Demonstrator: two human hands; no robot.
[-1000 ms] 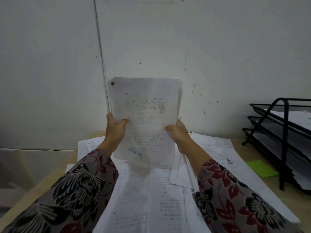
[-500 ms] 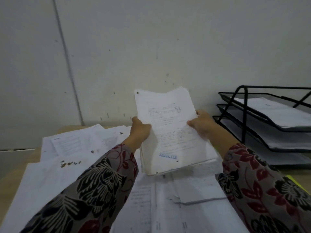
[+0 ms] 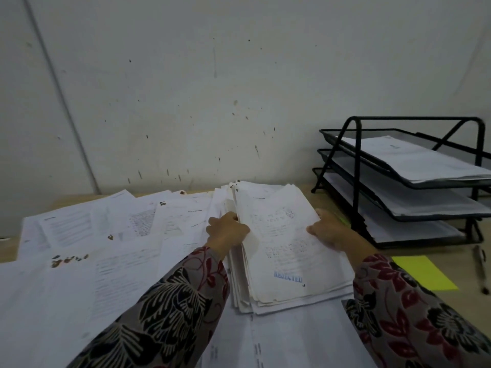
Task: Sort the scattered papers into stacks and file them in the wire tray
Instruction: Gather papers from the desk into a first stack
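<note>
Since a second ago we have brought the stack of papers [image 3: 288, 251] down from in front of the wall [image 3: 202, 88], where it stood upright; its near end now rests on the loose sheets [image 3: 111, 264] covering the tabletop [image 3: 430, 251]. The stack sits right of the middle and reaches toward the far edge. Whether its far end is lifted we cannot tell.

Our left hand [image 3: 227, 232] grips the stack's left edge with curled fingers. Our right hand [image 3: 328, 231] clamps the right edge with the thumb on the top sheet. Both are about halfway along the pile, which keeps them apart. The top sheet carries faint writing and a blue "REJECTED" stamp [image 3: 288, 277] near its lower end. The sheets beneath it are fanned and uneven along the left side.

Loose sheets spread from the stack to the left edge of the tabletop, some marked with brown stains [image 3: 67, 260]. Just right of our right hand stands the black wire tray [image 3: 354, 166], at the far right corner against the wall. It has three tiers, each holding white paper. A yellow sheet [image 3: 422, 272] lies flat in front of the tray, and a pen [image 3: 479, 265] lies near the right edge. Our sleeves [image 3: 164, 309] are floral-patterned.
</note>
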